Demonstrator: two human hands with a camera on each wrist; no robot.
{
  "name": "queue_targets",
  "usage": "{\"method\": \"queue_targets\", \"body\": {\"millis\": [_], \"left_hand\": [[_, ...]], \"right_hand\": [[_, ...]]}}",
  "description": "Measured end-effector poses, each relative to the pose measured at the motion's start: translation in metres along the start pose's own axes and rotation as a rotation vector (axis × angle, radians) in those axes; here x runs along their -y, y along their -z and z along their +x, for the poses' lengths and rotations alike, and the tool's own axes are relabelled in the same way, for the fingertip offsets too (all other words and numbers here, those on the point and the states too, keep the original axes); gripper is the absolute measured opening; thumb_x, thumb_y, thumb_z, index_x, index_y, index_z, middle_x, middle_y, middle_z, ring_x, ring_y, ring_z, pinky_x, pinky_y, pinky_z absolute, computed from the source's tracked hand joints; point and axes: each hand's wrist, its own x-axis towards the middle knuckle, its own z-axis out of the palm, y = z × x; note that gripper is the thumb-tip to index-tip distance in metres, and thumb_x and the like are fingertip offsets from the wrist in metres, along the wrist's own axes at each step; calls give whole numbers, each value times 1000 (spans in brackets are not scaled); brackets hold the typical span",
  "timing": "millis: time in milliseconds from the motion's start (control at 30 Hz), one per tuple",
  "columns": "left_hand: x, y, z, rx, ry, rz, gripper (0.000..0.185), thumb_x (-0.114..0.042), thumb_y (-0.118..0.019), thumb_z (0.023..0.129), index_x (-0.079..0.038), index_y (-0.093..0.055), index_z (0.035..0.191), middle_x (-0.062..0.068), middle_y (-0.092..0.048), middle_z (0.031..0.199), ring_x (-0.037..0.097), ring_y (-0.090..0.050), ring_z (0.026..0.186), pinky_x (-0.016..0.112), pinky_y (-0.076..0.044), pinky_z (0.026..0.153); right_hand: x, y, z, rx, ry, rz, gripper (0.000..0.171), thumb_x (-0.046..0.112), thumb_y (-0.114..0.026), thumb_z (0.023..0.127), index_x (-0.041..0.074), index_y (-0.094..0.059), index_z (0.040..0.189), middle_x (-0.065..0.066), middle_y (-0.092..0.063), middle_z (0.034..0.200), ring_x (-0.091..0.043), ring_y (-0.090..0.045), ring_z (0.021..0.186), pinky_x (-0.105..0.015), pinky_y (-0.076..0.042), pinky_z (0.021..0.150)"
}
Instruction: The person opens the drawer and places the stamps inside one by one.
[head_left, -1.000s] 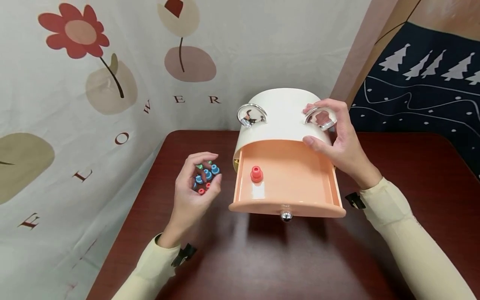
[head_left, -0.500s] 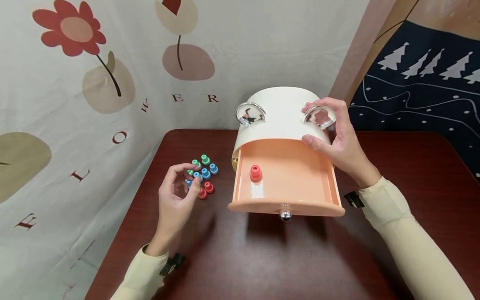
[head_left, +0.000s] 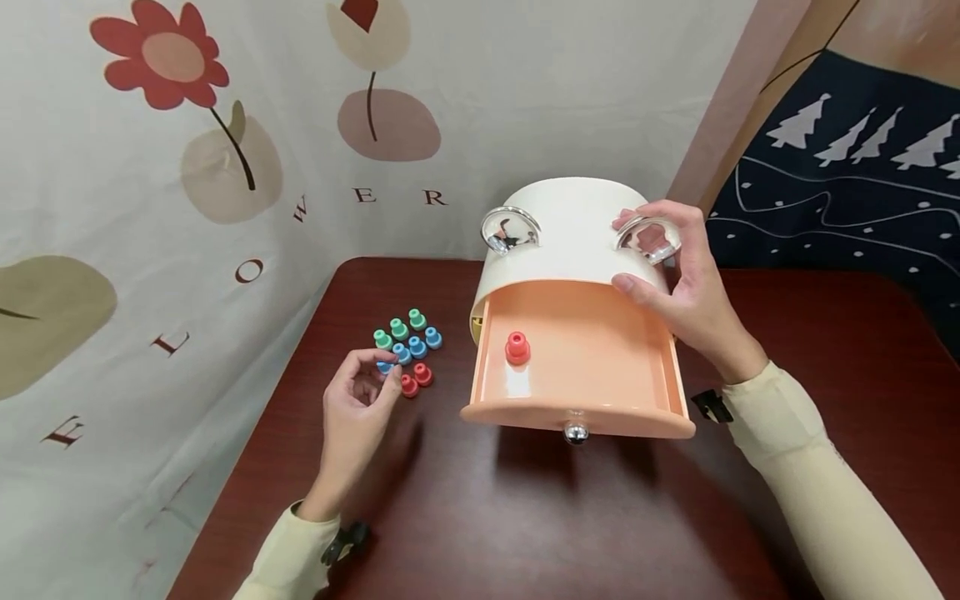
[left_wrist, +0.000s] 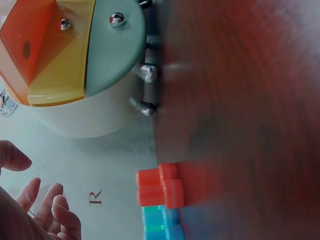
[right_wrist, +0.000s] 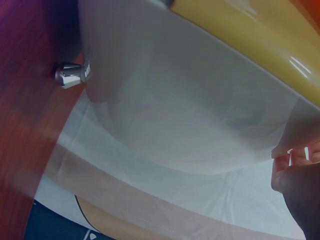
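Note:
A cream drawer box (head_left: pixel 570 221) stands on the dark red table (head_left: pixel 525 517), its top peach drawer (head_left: pixel 600 367) pulled out. One red peg (head_left: pixel 516 347) stands inside it. My right hand (head_left: pixel 678 283) grips the right chrome ring handle (head_left: pixel 648 237) on the box top, thumb on the front rim. Several green, blue and red pegs (head_left: pixel 408 350) sit left of the box, with two red pegs (left_wrist: pixel 160 187) plain in the left wrist view. My left hand (head_left: pixel 360 392) hovers just before them with loosely curled, empty fingers (left_wrist: pixel 50 210), the index tip beside a blue peg (head_left: pixel 386 367).
A second chrome ring handle (head_left: pixel 510 232) sits on the box's left top. The drawer's chrome knob (head_left: pixel 575 432) juts toward me. A flower-print cloth (head_left: pixel 150 250) hangs close along the table's left and back. Chrome feet (left_wrist: pixel 147 72) carry the box.
My left hand has drawn back from over the peg pile toward me, uncovering the pegs on the table. The right hand and the drawer have stayed put.

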Motion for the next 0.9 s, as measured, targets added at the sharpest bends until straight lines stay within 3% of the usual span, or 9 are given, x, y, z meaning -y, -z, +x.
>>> {"method": "queue_targets", "body": {"millis": [333, 500, 633, 900], "left_hand": [[10, -2, -5, -1, 137, 224, 21, -2, -80, 96, -8, -73, 114, 11, -62, 90, 21, -55, 77, 23, -42, 64], [13, -3, -5, -3, 179, 289, 19, -4, -81, 95, -8, -76, 112, 10, -66, 94, 22, -54, 78, 23, -41, 61], [17, -2, -4, -3, 184, 312, 17, -4, -83, 93, -7, -80, 109, 8, -73, 95, 22, -57, 76, 23, -42, 61], [26, -1, 2, 52, 171, 287, 17, 1, -85, 90, -1, -82, 107, 11, -78, 116, 23, -63, 83, 17, -47, 67]], "right_hand": [[-3, -1, 1, -12, 13, -5, 71, 18, -82, 93, -2, -43, 148, -16, -61, 144, -27, -55, 133, -34, -40, 113], [-3, -1, 3, -20, 6, 3, 72, 17, -84, 92, -3, -43, 147, -14, -61, 142, -26, -55, 134, -33, -42, 112], [-3, -2, 4, -25, -1, 11, 73, 14, -84, 90, -3, -42, 147, -14, -61, 141, -26, -54, 135, -34, -43, 114], [-3, -1, 2, -13, -11, 2, 71, 11, -82, 90, -2, -42, 148, -13, -60, 144, -28, -53, 137, -37, -42, 116]]}}
